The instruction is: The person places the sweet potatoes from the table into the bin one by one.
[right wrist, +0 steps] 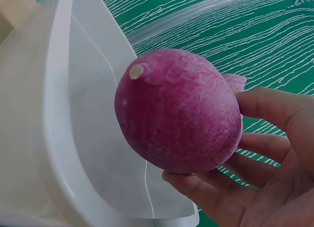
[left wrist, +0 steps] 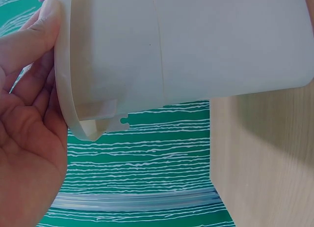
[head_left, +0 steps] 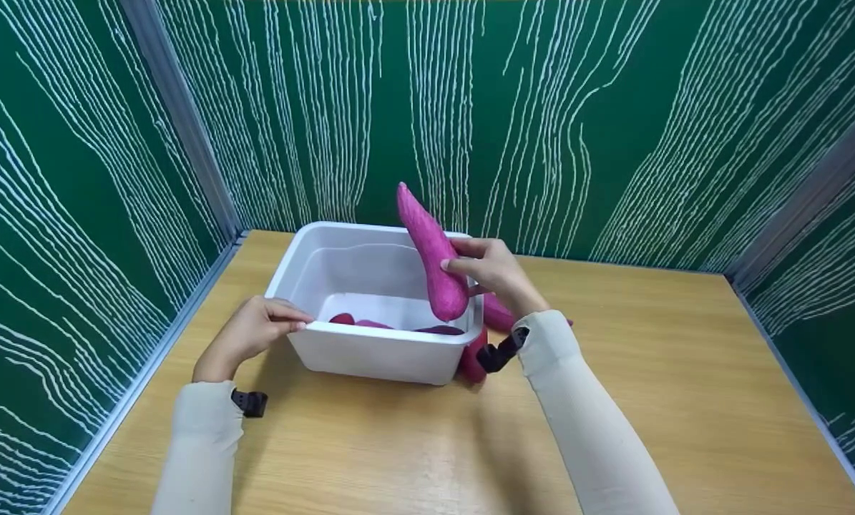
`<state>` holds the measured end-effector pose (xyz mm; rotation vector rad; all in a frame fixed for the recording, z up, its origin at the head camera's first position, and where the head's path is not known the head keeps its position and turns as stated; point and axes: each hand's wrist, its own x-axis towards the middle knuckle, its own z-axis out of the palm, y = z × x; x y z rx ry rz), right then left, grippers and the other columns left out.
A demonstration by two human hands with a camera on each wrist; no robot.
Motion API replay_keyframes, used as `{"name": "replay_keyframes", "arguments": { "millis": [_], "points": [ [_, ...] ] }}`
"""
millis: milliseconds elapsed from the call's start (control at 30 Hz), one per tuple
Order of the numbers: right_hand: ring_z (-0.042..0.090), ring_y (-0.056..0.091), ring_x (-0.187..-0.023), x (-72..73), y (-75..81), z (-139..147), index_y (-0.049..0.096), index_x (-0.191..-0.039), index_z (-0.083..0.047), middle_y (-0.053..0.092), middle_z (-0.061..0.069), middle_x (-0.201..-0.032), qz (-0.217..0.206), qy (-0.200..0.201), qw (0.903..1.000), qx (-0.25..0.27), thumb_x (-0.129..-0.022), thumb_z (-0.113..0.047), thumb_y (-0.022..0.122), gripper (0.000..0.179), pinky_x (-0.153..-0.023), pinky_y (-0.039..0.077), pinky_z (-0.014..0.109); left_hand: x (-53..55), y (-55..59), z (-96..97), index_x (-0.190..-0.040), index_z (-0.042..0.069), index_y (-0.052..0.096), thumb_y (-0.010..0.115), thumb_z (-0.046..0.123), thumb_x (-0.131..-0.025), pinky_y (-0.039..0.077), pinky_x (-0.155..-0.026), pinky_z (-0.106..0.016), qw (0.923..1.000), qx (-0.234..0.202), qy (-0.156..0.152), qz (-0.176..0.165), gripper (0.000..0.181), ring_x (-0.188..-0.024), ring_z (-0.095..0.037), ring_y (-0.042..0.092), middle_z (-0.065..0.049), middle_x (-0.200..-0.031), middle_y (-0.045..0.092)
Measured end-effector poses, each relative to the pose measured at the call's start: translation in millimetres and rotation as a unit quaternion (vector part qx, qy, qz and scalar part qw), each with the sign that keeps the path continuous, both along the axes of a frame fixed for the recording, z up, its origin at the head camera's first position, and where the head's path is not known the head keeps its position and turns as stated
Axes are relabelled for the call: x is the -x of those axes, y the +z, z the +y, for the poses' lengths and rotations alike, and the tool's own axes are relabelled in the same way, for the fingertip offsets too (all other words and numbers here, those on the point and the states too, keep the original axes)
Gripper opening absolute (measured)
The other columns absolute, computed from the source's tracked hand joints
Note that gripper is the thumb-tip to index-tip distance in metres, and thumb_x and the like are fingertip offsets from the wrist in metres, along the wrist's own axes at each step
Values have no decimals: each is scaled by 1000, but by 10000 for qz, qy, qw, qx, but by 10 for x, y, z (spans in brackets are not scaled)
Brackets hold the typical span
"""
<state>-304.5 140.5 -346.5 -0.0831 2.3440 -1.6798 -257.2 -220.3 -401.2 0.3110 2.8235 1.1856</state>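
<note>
The right hand (head_left: 497,270) grips a pink sweet potato (head_left: 427,247) between thumb and fingers, holding it tilted over the right side of a white bin (head_left: 380,354). The left hand (head_left: 252,329) pinches the bin's rim near its front left corner (thumb against the rim, fingers curled beneath). Reddish pieces (head_left: 343,319) lie inside the bin, partly hidden; more pink ones (head_left: 499,315) lie just right of it on the wooden table (head_left: 398,450).

The head view faces forward and down from above; both wrist views, up close, share the white bin (head_left: 373,355).
</note>
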Motion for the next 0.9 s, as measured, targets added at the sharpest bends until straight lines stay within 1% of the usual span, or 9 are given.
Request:
{"name": "replay_keyframes", "arguments": {
  "millis": [267, 567, 700, 900],
  "points": [
    [28, 57, -111, -12, -9, -3, 52, -139, -21, 58, 5, -127, 64, -31, 10000, -18, -84, -29, 74, 60, -82, 57, 37, -2, 7, 0, -101, 10, 77, 68, 4, -87, 46, -100, -51, 9999, -66, 50, -116, 18, -111, -32, 58, -12, -112, 71],
    [29, 57, -111, -15, 6, -2, 51, -139, -18, 58, 8, -128, 42, 19, 10000, 13, -87, -25, 71, 56, -82, 57, 39, -6, 36, 21, -102, 11, 77, 68, 5, -87, 43, -102, -54, 9994, -88, 126, -303, 19, -113, -33, 55, -13, -115, 70],
    [29, 57, -111, -15, 5, -6, 51, -139, -18, 58, 8, -127, -15, 18, 10000, -22, -88, -23, 70, 55, -81, 57, 38, -6, 30, 18, -103, 11, 76, 68, 5, -87, 43, -102, -54, 9996, -99, 113, -259, 19, -112, -33, 55, -13, -114, 70],
    [29, 57, -111, -11, -8, -22, 51, -140, -19, 57, 8, -130, -49, -71, 9999, -109, -88, -21, 71, 56, -81, 57, 38, -10, 18, 11, -101, 10, 77, 68, 4, -86, 47, -99, -51, 9997, -138, 90, -158, 18, -109, -31, 57, -13, -109, 72]
  ]
}}
